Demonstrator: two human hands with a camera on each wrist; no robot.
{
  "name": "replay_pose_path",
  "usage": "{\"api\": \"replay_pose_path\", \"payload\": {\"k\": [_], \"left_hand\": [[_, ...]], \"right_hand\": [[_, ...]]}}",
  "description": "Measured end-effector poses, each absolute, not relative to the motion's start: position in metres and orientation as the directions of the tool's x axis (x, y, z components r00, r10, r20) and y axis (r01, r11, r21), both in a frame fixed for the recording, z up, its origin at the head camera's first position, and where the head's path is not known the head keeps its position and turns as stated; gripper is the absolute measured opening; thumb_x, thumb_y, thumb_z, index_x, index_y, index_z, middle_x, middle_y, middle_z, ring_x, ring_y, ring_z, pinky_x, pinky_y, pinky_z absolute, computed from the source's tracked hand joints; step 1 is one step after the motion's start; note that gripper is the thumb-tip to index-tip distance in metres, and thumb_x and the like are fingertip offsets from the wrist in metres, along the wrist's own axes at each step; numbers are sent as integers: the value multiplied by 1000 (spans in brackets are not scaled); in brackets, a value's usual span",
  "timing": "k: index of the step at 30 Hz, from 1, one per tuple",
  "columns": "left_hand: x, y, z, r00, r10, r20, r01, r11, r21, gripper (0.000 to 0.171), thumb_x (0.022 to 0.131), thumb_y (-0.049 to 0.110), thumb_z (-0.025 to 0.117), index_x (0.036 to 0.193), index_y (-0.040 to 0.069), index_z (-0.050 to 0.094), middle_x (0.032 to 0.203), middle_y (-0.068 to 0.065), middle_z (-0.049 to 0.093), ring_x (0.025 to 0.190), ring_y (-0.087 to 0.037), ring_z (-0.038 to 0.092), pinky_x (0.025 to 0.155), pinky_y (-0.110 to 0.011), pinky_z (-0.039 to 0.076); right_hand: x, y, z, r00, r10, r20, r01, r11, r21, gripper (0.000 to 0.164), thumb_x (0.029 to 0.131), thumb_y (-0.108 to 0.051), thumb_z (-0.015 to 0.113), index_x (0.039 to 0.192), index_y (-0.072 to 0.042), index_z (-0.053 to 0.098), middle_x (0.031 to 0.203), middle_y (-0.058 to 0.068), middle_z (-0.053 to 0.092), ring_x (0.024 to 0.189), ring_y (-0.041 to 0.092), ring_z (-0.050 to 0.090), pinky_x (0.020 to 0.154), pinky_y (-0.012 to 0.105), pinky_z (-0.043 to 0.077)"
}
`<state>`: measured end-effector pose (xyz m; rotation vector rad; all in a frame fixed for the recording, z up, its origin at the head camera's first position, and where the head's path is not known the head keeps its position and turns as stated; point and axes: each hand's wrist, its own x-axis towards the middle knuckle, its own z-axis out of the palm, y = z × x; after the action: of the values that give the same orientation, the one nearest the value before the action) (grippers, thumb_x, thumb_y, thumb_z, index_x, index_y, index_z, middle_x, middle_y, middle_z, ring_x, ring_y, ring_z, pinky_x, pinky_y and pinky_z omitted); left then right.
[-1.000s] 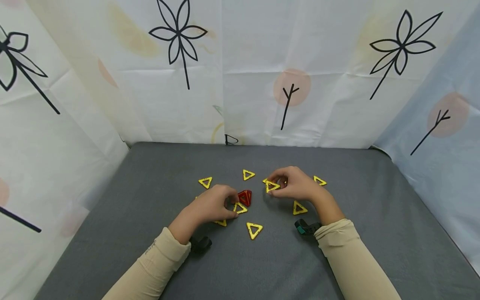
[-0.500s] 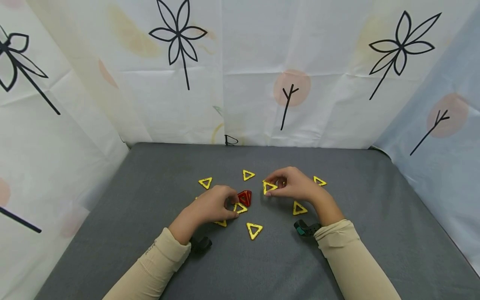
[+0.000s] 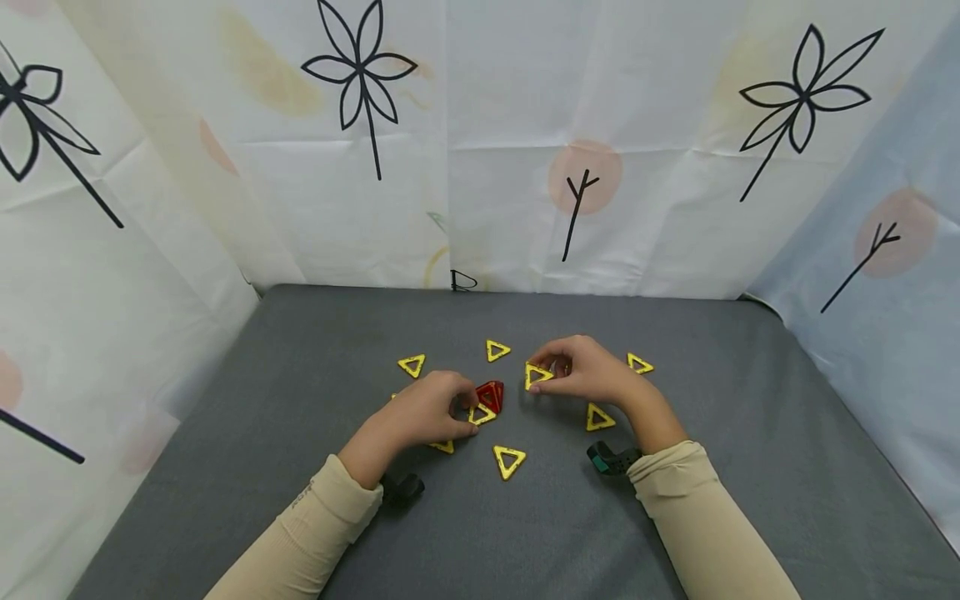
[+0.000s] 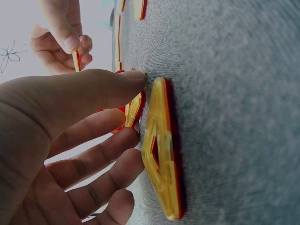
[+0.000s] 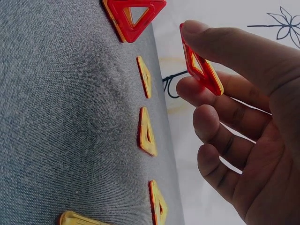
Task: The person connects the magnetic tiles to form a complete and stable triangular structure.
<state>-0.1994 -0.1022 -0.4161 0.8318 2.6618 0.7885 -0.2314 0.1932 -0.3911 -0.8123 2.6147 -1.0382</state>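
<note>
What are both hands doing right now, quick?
Left hand: fingers pinching a yellow triangle by the red piece.
Right hand: fingers holding another yellow triangle, up off the table.

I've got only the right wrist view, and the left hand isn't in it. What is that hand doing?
Observer: In the head view, the left hand pinches a yellow triangle beside the red piece.

Operator: Understood. Which loose piece lies closest to the wearer's side of the table, outside my picture?

Observer: A loose yellow triangle, in front of the red piece and nearest the bottom edge of the head view; neither hand touches it.
</note>
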Motion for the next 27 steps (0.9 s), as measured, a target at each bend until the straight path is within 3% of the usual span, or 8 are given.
{"api": "replay_pose_path", "payload": {"k": [14, 27], "left_hand": [[-199, -102, -417, -801, 597, -43, 471, 673, 570, 16, 91, 13, 84, 105, 11, 78, 103, -1, 74, 75, -9, 60, 73, -32, 54], [-200, -101, -414, -805, 591, -58, 461, 684, 566, 19, 90, 12, 84, 108, 11, 77, 104, -2, 74, 76, -10, 61, 74, -33, 55]], "right_hand": [[-231, 191, -393, -814, -581, 9, -431, 593, -680, 37, 93, -30, 85, 123, -11, 77, 102, 2, 74, 73, 13, 61, 65, 31, 51], [-222, 168, -392, -742, -670, -3, -489, 544, -682, 37, 94, -27, 84, 125, -9, 76, 119, 11, 76, 78, 9, 63, 71, 28, 55]]}}
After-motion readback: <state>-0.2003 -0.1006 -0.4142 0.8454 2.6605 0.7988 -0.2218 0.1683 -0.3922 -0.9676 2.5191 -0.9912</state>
